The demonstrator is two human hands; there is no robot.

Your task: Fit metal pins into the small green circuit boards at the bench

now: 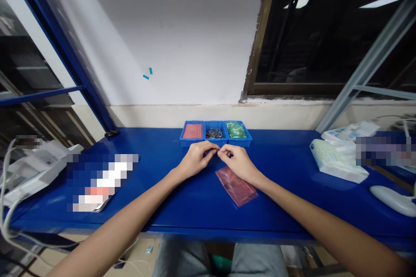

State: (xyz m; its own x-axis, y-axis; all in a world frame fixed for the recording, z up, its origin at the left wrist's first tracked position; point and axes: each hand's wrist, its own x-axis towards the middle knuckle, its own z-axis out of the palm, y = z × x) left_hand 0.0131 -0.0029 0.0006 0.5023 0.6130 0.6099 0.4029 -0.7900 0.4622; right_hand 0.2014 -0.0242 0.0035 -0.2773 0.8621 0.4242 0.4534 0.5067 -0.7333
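My left hand (196, 156) and my right hand (239, 161) meet fingertip to fingertip just in front of the blue bins. Both are closed in a pinch; whatever lies between the fingertips is too small to make out. Under my right hand and wrist, a translucent red plastic bag (236, 187) lies flat on the blue table (182, 207). Small metal screw-like parts (214, 133) fill the middle blue bin (216, 141). The left bin (191, 142) holds red bags (193, 130), and the right bin (239, 142) holds green bags (235, 129).
A tissue pack (338, 164) and a white rounded device (393, 200) stand on the right. At the left lie a partly blurred flat object (107, 188) and white equipment with cables (42, 169). A wall (182, 52) rises behind the bins.
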